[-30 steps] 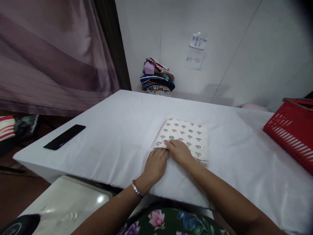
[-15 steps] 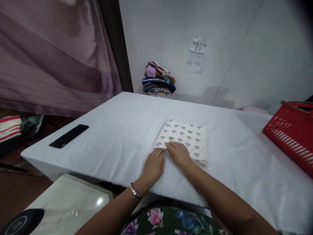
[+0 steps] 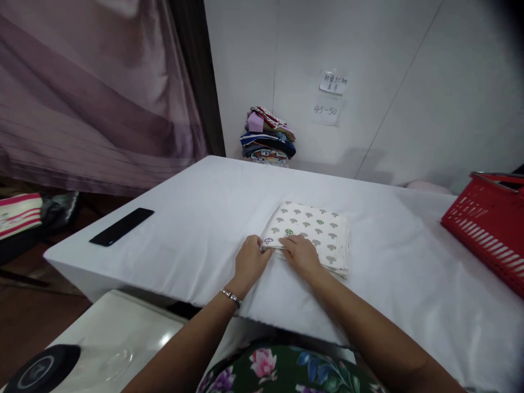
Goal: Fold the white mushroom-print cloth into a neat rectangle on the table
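A folded white cloth (image 3: 307, 224) printed with grey mushrooms, a few of them coloured, lies flat on the white-covered table (image 3: 213, 218) in front of me. My left hand (image 3: 251, 259) is closed at the cloth's near left corner, fingers curled round its edge. Along the near edge, my right hand (image 3: 301, 254) pinches the layers, fingertips on top; its thumb is hidden. Several layers show at the cloth's right side.
A black phone-like slab (image 3: 121, 226) lies at the table's left. At the right edge stands a red plastic basket (image 3: 487, 224). A stack of folded fabrics (image 3: 268, 136) rises behind the table by the wall, and a white stool-like surface (image 3: 123, 316) is below left.
My left hand has shifted up and slightly left, from lying at the near edge to gripping the cloth's left corner. My right hand stays nearly in place. The view has shifted slightly.
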Available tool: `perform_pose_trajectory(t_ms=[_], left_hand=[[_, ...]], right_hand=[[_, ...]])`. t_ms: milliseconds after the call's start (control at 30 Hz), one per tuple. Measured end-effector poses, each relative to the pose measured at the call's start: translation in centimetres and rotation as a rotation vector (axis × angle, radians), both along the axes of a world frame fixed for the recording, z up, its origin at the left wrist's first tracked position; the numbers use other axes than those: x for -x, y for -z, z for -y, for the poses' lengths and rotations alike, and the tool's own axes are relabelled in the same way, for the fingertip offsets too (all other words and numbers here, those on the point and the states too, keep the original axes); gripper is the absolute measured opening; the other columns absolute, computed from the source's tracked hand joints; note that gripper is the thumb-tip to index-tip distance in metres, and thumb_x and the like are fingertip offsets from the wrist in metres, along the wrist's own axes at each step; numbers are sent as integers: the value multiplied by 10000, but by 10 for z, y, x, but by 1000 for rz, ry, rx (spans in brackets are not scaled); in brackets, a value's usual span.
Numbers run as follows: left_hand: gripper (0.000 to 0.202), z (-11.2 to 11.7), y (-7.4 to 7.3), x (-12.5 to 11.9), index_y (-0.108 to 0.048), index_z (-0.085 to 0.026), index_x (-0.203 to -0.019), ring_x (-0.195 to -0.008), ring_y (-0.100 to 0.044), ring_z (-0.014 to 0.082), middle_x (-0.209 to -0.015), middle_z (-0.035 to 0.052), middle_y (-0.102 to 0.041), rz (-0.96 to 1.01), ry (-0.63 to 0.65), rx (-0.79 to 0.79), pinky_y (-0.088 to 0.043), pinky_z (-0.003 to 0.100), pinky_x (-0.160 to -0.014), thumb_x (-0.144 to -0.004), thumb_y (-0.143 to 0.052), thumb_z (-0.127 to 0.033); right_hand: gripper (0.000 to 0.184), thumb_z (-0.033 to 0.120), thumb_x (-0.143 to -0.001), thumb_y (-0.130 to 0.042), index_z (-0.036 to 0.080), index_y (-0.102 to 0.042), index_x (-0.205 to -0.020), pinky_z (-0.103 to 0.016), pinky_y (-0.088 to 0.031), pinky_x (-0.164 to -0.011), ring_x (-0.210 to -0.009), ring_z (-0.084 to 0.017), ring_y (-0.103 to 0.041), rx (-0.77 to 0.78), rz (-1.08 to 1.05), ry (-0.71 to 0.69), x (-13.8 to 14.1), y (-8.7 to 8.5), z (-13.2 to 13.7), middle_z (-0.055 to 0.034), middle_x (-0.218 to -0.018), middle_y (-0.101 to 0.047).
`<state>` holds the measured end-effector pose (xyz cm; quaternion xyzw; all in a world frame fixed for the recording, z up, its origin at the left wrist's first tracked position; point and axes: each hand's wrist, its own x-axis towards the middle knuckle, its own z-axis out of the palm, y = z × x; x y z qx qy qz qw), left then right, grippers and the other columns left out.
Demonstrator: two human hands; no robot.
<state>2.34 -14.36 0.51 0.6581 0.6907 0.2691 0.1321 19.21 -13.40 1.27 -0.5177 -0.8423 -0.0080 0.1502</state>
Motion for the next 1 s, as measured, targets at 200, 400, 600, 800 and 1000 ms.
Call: perform_pose_trajectory(t_ms=[200, 400, 600, 800, 1000], left_hand=[[219, -10, -2, -9, -460, -203, -927, -828, -590, 195, -904, 41, -617, 21, -5, 60, -396, 284, -658, -774, -559, -324], [376, -17, 3, -21, -441, -153, -1098, -977, -585, 252, -1060, 116, -607, 12, -59, -18, -433, 349, -791, -762, -547, -282], [383, -23, 5, -25, -442, -139, -1128, -999, -581, 278, -1076, 149, -595, 2, -29, -69, -451, 389, -800, -792, -514, -308], [388, -25, -1, -21, -431, -150, -1152, -976, -596, 293, -1080, 163, -602, 61, -12, -12, -472, 397, -762, -792, -494, -281], [407, -27, -3, -17, -421, -155, -1163, -969, -596, 299, -1079, 150, -602, 75, 1, 30, -482, 400, -744, -795, -489, -315]], right_hand=[[265, 246, -899, -480, 255, -565, -1149, -316, -399, -778, -968, -213, -519, -23, -31, 2, 1, 2, 2, -54, -1071, -622], [320, 165, -869, -483, 200, -524, -1184, -343, -397, -788, -984, -228, -511, -58, 36, 15, 7, 2, 5, -94, -1082, -606], [425, 107, -861, -457, 189, -441, -1278, -339, -394, -801, -1012, -214, -501, -78, 45, -30, -5, 4, 5, -90, -1119, -593], [505, 35, -830, -387, 175, -422, -1314, -358, -390, -859, -1071, -208, -488, -68, -5, 48, -61, 5, 25, -101, -1204, -570], [569, 0, -776, -372, 169, -433, -1316, -390, -435, -871, -1073, -216, -506, -158, -70, 61, -92, 7, 45, -111, -1182, -583]])
